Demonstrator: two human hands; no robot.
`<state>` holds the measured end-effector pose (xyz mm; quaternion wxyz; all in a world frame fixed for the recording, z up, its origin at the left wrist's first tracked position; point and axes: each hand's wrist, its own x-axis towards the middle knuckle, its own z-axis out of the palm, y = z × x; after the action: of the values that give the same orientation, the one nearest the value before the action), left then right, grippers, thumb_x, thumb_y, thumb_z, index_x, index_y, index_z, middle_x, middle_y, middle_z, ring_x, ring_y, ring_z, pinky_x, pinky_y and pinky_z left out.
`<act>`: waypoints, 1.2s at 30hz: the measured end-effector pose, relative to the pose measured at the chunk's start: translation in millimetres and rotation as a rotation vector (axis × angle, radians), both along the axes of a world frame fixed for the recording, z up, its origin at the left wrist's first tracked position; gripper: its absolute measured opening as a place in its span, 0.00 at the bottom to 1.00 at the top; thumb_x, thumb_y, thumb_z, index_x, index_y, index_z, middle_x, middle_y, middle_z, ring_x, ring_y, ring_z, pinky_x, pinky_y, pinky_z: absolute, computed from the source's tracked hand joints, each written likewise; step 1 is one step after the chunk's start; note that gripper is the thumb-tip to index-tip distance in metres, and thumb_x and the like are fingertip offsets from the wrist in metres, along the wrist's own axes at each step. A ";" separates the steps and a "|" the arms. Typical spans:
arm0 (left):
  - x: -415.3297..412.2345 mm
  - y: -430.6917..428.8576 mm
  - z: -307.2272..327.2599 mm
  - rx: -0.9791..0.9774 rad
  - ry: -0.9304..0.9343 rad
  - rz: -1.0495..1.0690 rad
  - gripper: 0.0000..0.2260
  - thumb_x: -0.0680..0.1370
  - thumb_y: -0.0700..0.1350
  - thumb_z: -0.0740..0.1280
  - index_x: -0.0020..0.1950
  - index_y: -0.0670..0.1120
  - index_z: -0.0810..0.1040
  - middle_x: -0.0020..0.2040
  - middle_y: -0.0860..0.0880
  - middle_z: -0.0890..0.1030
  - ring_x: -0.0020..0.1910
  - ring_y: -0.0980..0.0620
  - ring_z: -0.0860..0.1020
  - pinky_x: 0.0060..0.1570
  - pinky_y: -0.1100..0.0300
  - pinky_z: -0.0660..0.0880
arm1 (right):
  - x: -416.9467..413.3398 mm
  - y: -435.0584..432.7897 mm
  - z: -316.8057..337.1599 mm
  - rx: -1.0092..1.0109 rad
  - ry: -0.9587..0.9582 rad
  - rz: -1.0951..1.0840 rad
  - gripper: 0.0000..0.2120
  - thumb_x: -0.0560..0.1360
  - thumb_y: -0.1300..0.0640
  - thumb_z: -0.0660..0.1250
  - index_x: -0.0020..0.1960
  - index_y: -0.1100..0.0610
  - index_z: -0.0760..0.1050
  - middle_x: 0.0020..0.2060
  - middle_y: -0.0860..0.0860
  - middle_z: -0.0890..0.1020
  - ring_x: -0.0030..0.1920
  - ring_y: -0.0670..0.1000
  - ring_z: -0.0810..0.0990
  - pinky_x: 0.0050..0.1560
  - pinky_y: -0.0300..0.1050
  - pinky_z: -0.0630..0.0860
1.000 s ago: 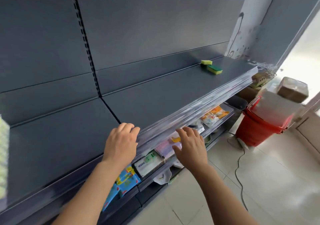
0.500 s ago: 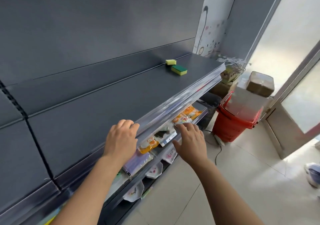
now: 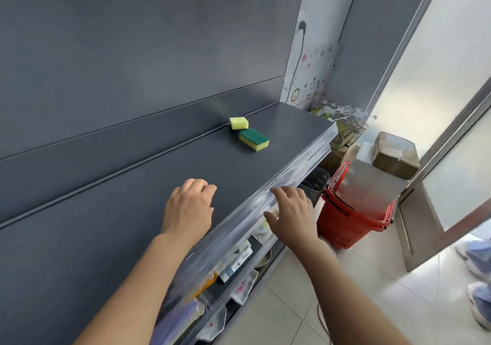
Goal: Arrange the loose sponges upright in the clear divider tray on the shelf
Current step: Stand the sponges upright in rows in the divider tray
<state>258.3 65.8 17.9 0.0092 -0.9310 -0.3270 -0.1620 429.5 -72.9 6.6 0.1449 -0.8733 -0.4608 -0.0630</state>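
Two loose sponges lie far back on the dark grey shelf (image 3: 132,198). A yellow sponge (image 3: 238,123) sits against the back panel. A green-topped yellow sponge (image 3: 254,139) lies flat just in front of it. My left hand (image 3: 189,206) hovers over the shelf with loosely curled fingers and holds nothing, well short of the sponges. My right hand (image 3: 289,212) reaches at the shelf's clear front rail (image 3: 297,166), fingers relaxed and empty. No divider tray is in view.
A lower shelf (image 3: 239,262) under the rail holds packaged goods. Red shopping baskets (image 3: 353,222) with boxes on top stand on the tiled floor at the right. A glass door (image 3: 451,132) is beyond them. Someone's shoes (image 3: 478,299) show at the right edge.
The view has swung right along the shelf, bringing the sponges closer. Both hands have moved right with it; the left is now over the shelf surface, the right at the rail.
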 end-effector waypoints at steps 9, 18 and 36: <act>103.4 82.7 1.5 0.019 0.035 0.033 0.16 0.76 0.48 0.66 0.64 0.50 0.72 0.61 0.52 0.74 0.62 0.51 0.69 0.57 0.57 0.67 | 96.6 89.1 4.2 -0.015 0.022 0.081 0.26 0.74 0.45 0.66 0.69 0.50 0.65 0.65 0.50 0.71 0.67 0.54 0.65 0.66 0.50 0.64; 205.7 136.8 -11.5 -0.127 0.026 0.172 0.21 0.77 0.50 0.65 0.70 0.50 0.67 0.65 0.49 0.70 0.64 0.49 0.68 0.59 0.55 0.68 | 182.2 166.8 -8.7 -0.082 0.048 0.277 0.27 0.74 0.44 0.66 0.71 0.46 0.63 0.71 0.55 0.63 0.69 0.57 0.63 0.67 0.52 0.63; 335.3 205.9 -27.7 -0.487 -0.142 0.690 0.22 0.76 0.57 0.63 0.66 0.48 0.68 0.61 0.43 0.71 0.59 0.41 0.72 0.50 0.49 0.72 | 264.6 224.0 -29.7 -0.036 0.241 0.538 0.21 0.72 0.53 0.64 0.64 0.48 0.72 0.67 0.55 0.66 0.59 0.58 0.70 0.58 0.46 0.70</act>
<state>593.6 271.6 -9.8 -0.1796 -0.7285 -0.6479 -0.1313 694.1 151.2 -23.0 0.1945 -0.7234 -0.6564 0.0899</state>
